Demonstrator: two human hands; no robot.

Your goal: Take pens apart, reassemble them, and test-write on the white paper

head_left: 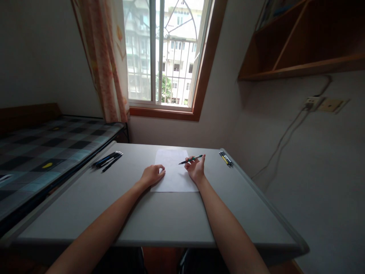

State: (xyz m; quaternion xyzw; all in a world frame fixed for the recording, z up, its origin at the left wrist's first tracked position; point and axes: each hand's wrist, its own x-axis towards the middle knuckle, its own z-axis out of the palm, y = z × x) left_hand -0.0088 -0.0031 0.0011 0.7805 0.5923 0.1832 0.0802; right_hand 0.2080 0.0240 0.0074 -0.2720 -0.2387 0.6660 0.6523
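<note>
A white sheet of paper (171,182) lies on the grey table in front of me. My left hand (152,175) rests at its left edge, fingers loosely bent, with a gap between thumb and forefinger and nothing held. Over the sheet's right side, my right hand (195,170) is turned palm up. A dark pen with green parts (195,158) lies slanted across its fingers, its tip pointing left above the paper. The thumb stands up near the pen's back end. Faint marks may be on the sheet; they are too dim to read.
Several dark pens (107,160) lie in a bunch at the table's left. A few more pens (226,158), one yellowish, are near the right edge. The table (171,217) borders a bed (71,133) on the left. A wooden shelf (299,64) hangs at upper right.
</note>
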